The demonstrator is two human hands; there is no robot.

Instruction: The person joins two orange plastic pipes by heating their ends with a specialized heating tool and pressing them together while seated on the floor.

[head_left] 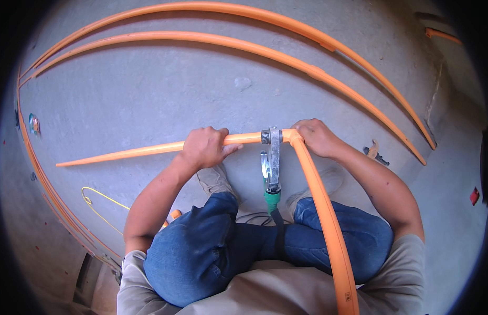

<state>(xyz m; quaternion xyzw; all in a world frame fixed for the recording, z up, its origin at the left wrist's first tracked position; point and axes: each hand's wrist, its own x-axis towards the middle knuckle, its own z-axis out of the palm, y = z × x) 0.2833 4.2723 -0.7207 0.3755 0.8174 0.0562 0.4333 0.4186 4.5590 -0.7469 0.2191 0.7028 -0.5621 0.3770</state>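
My left hand (206,147) is wrapped round a straight orange plastic pipe (123,153), which points away to the left. The pipe's right end meets the dark socket on one face of a pipe fusion welder (274,157). This metal-plated tool with a green handle stands upright between my feet. Against its other face sits an orange pipe fitting (291,135), gripped by my right hand (315,136), whose fingertips are partly hidden. From that fitting a second orange pipe (322,210) runs back over my right thigh toward me.
Two long orange pipes (212,35) lie across the concrete floor beyond my hands. More thin orange pipes (39,163) run along the left side. A yellow wire loop (105,192) lies near my left knee. A dark tool (378,152) rests beyond my right forearm.
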